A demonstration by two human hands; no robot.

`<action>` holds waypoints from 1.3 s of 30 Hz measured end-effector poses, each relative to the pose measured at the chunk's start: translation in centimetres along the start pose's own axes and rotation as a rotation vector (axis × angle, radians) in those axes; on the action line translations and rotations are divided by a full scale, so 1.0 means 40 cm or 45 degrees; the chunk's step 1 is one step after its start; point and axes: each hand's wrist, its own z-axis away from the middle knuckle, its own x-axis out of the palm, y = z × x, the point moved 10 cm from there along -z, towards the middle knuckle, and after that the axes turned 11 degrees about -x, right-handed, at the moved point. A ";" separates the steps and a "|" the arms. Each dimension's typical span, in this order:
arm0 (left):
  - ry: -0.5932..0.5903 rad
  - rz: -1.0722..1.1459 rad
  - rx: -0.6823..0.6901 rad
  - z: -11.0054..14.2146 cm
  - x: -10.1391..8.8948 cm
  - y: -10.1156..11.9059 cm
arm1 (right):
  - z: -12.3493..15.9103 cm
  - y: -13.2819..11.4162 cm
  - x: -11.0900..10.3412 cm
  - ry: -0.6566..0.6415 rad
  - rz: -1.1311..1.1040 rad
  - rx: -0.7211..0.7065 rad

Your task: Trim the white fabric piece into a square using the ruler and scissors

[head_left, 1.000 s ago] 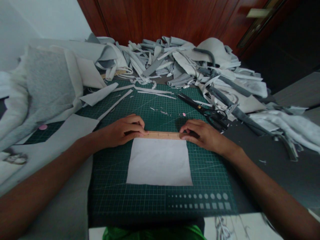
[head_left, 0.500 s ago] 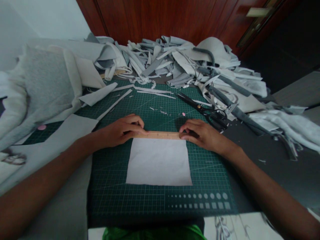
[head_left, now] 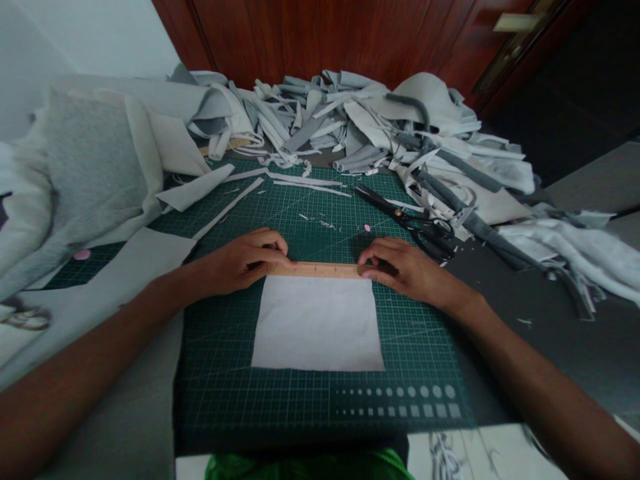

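A wooden ruler (head_left: 325, 269) lies across the far edge of a white fabric piece (head_left: 319, 327), which rests flat on the green cutting mat (head_left: 225, 393). At the ruler's left end, my left hand (head_left: 255, 259) is closed on it, with a finger reaching along its top. My right hand (head_left: 393, 267) pinches the other end between thumb and curled fingers. Beyond my right hand lie black scissors (head_left: 405, 219), their blades pointing away to the left. Close to them is a small pink disc (head_left: 367, 228).
Grey and white fabric scraps (head_left: 310, 120) are heaped along the back and right. On the left sit a bundled grey cloth (head_left: 95, 160) and a long pale sheet (head_left: 145, 260) under my left forearm. Thin cut strips (head_left: 310, 181) lie on the mat's far part.
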 end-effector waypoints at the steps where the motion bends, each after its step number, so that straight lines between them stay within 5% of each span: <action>1: 0.006 0.000 0.007 0.000 -0.001 0.001 | 0.000 0.000 0.000 -0.001 0.002 0.001; 18: -0.011 -0.006 -0.014 0.003 0.008 -0.019 | -0.001 -0.011 -0.001 0.016 0.067 0.007; 26: -0.011 -0.020 0.022 0.001 0.013 -0.008 | 0.008 0.028 -0.053 0.414 0.179 0.178; 39: 0.004 0.019 -0.004 -0.002 0.013 -0.004 | -0.007 0.099 -0.052 0.518 0.400 0.416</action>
